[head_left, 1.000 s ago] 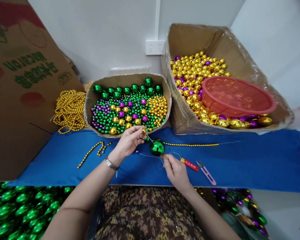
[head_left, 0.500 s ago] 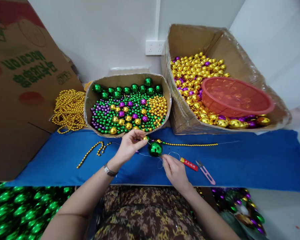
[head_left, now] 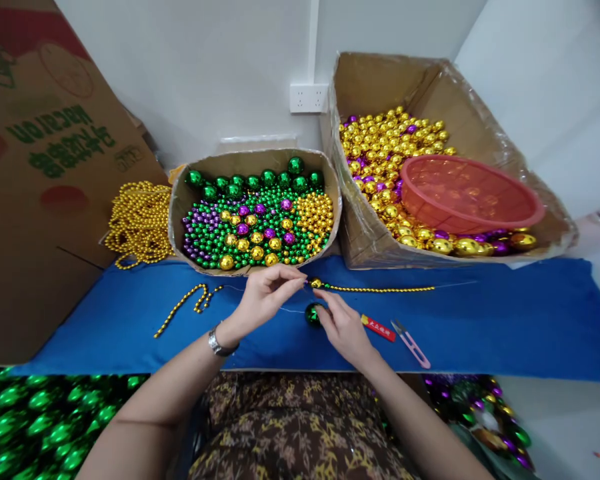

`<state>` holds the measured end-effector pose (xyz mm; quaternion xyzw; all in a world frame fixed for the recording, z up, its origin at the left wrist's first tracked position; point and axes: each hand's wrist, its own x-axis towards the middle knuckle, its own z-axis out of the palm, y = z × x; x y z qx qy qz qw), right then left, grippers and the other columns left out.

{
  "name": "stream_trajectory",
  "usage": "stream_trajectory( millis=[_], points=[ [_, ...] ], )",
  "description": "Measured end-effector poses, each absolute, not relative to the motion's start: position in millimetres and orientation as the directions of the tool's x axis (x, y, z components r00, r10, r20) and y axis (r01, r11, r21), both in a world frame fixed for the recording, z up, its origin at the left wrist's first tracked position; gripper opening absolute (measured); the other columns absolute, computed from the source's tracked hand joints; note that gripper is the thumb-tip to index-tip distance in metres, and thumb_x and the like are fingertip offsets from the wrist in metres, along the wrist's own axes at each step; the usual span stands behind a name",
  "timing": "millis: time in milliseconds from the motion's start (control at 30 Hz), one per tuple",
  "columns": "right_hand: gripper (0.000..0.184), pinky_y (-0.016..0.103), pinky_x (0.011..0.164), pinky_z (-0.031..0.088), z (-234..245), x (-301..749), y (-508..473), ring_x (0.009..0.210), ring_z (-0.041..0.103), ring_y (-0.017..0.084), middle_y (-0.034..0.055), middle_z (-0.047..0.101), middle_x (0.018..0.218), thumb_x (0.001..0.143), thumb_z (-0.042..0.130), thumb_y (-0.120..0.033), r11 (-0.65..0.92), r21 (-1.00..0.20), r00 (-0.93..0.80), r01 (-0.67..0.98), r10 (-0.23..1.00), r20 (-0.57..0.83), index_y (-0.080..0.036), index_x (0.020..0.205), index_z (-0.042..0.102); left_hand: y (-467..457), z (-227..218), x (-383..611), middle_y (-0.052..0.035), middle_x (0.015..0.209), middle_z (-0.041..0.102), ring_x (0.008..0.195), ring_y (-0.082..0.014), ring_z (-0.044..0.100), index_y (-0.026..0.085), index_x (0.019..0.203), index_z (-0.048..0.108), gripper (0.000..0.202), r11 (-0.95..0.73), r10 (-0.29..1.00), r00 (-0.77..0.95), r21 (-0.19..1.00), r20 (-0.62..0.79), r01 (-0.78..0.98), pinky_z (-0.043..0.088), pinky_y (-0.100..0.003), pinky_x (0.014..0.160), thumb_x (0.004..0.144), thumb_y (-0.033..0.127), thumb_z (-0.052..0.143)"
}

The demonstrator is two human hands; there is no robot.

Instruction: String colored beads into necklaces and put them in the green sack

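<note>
My left hand (head_left: 273, 293) is closed in a pinch on the near end of a bead string (head_left: 380, 289), beside its larger gold bead (head_left: 317, 283). Small gold beads run along the string to the right, ending in a bare thread. A large shiny green ball (head_left: 313, 314) is just below, partly covered by my right hand (head_left: 343, 327). That hand has its thumb against or over the ball, and its forefinger reaches up towards the string, apart from the thumb. A thin thread (head_left: 293, 310) runs left from the ball.
Pink-handled snips (head_left: 413, 345) and a red packet (head_left: 379, 328) lie right of my hands. A short gold bead strand (head_left: 180, 307) lies left. Behind stand a carton of mixed beads (head_left: 255, 269), a larger carton (head_left: 360, 247) holding a red basket (head_left: 473, 223), and piled gold strands (head_left: 139, 223).
The green ball has dropped slightly from between my hands. My right hand has moved up and left, its forefinger now near the string. My left hand has shifted a little right.
</note>
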<state>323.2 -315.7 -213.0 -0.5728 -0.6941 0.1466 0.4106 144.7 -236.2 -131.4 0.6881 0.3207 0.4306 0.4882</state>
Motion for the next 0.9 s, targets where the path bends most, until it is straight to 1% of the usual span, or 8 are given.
stream_trajectory(
  millis=[133, 233, 400, 533, 633, 733, 800, 900],
  points=[
    [0.024, 0.027, 0.077, 0.056, -201.8, 314.3, -306.9, 0.081, 0.07, 0.015, 0.0052, 0.072, 0.092, 0.098, 0.041, -0.027, 0.315, -0.768, 0.044, 0.558, 0.913, 0.406, -0.02, 0.105, 0.064, -210.1, -106.3, 152.8, -0.0065, 0.082, 0.071, 0.071, -0.0158, 0.064, 0.017, 0.085, 0.071, 0.025, -0.286, 0.827, 0.496, 0.958, 0.263, -0.032, 0.051, -0.027, 0.065, 0.086, 0.04, 0.062],
    [0.025, 0.023, 0.066, 0.056, -199.2, 316.0, -307.5, 0.068, 0.068, 0.013, 0.0031, 0.071, 0.081, 0.098, 0.043, -0.03, 0.256, -0.83, 0.103, 0.495, 0.931, 0.349, -0.02, 0.101, 0.065, -171.8, -114.2, 160.3, -0.0083, 0.084, 0.069, 0.079, -0.018, 0.063, 0.015, 0.09, 0.069, 0.042, -0.449, 0.771, 0.562, 0.881, 0.299, 0.148, 0.049, -0.029, 0.071, 0.096, 0.045, 0.04],
    [0.028, 0.02, 0.058, 0.054, -191.6, 317.5, -311.5, 0.062, 0.067, 0.011, 0.0019, 0.069, 0.075, 0.098, 0.043, -0.032, 0.225, -0.874, 0.147, 0.43, 0.938, 0.314, -0.019, 0.105, 0.066, -117.4, -145.6, 182.0, -0.0165, 0.094, 0.065, 0.099, -0.0304, 0.057, 0.011, 0.093, 0.066, 0.02, -0.616, 0.787, 0.594, 0.198, 0.163, 0.762, 0.044, -0.037, 0.081, 0.085, 0.029, 0.062],
    [0.029, 0.019, 0.058, 0.054, -192.7, 317.7, -314.2, 0.06, 0.066, 0.01, 0.0008, 0.069, 0.074, 0.098, 0.043, -0.031, 0.229, -0.865, 0.147, 0.446, 0.935, 0.323, -0.019, 0.113, 0.064, -108.1, -154.1, 192.0, -0.0195, 0.103, 0.063, 0.103, -0.0348, 0.056, 0.01, 0.102, 0.064, 0.022, -0.614, 0.789, 0.613, 0.006, 0.048, 0.79, 0.045, -0.043, 0.082, 0.084, 0.022, 0.058],
    [0.03, 0.02, 0.06, 0.054, -195.9, 319.9, -317.4, 0.061, 0.066, 0.011, 0.0007, 0.069, 0.073, 0.098, 0.043, -0.03, 0.226, -0.855, 0.153, 0.467, 0.931, 0.33, -0.019, 0.118, 0.062, -116.0, -149.2, 185.6, -0.016, 0.105, 0.062, 0.098, -0.0295, 0.059, 0.012, 0.107, 0.063, 0.026, -0.636, 0.772, 0.618, 0.206, 0.151, 0.744, 0.047, -0.043, 0.082, 0.085, 0.022, 0.057],
    [0.028, 0.021, 0.061, 0.055, -198.5, 322.5, -321.7, 0.063, 0.067, 0.011, 0.0017, 0.07, 0.076, 0.097, 0.044, -0.03, 0.229, -0.832, 0.144, 0.505, 0.928, 0.342, -0.019, 0.114, 0.064, -134.3, -143.1, 169.2, -0.0107, 0.103, 0.062, 0.09, -0.0214, 0.061, 0.015, 0.11, 0.063, 0.029, -0.547, 0.8, 0.532, 0.703, 0.278, 0.455, 0.052, -0.038, 0.082, 0.083, 0.026, 0.062],
    [0.026, 0.021, 0.064, 0.055, -200.6, 323.2, -324.3, 0.064, 0.068, 0.012, 0.0025, 0.072, 0.078, 0.097, 0.045, -0.028, 0.235, -0.808, 0.136, 0.54, 0.923, 0.359, -0.019, 0.111, 0.065, -150.4, -141.4, 156.1, -0.0066, 0.098, 0.063, 0.086, -0.0172, 0.061, 0.018, 0.111, 0.063, 0.032, -0.311, 0.863, 0.456, 0.94, 0.217, 0.142, 0.055, -0.035, 0.081, 0.08, 0.028, 0.067],
    [0.023, 0.023, 0.071, 0.056, -204.7, 322.1, -327.0, 0.071, 0.07, 0.014, 0.0043, 0.075, 0.088, 0.096, 0.047, -0.025, 0.278, -0.763, 0.103, 0.584, 0.907, 0.409, -0.019, 0.108, 0.066, -173.5, -143.1, 139.1, -0.0048, 0.098, 0.064, 0.086, -0.0149, 0.062, 0.021, 0.11, 0.066, 0.032, 0.013, 0.915, 0.399, 0.982, 0.065, -0.189, 0.057, -0.032, 0.081, 0.079, 0.031, 0.07]
  ],
)
